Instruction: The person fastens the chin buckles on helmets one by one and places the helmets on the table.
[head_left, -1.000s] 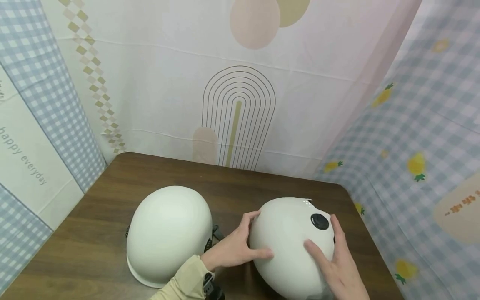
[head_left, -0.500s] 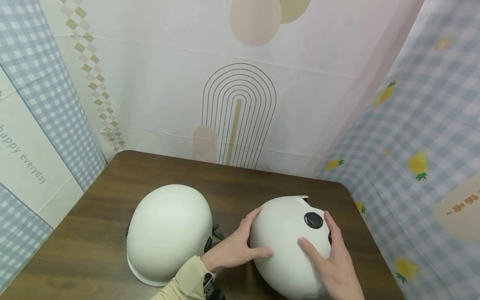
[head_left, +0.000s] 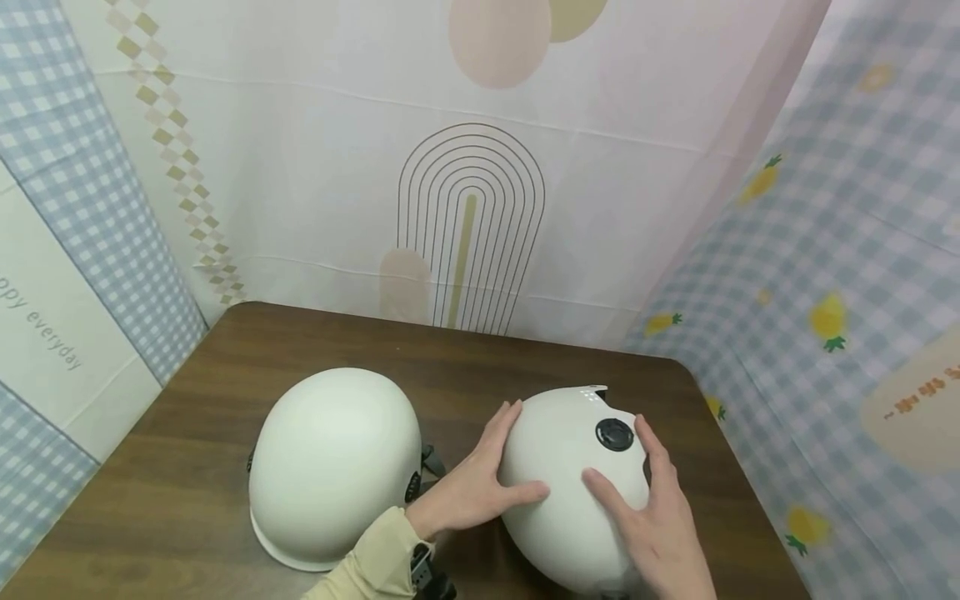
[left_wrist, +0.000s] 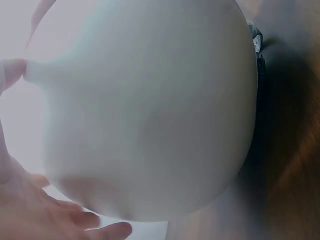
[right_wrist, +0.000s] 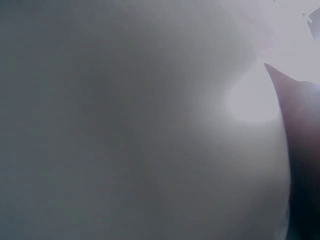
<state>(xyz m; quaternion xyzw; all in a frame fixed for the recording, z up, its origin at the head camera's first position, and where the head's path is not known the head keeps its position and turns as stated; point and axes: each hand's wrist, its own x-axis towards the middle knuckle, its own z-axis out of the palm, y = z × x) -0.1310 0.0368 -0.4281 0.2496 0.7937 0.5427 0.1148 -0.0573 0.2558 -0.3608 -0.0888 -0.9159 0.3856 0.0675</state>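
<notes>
"Helmet [head_left: 562,508]: where does it lie?"

"Between my left hand [head_left: 472,492] and right hand [head_left: 660,525], toward the worktop's [head_left: 450,367] right edge; a second helmet [head_left: 333,467] sits left of it."

"Your hold?"

"Both half spread, fingers and thumbs cupping its sides. The round black disc [head_left: 615,434] is nearer my right hand; the long axis I can't judge."
</notes>
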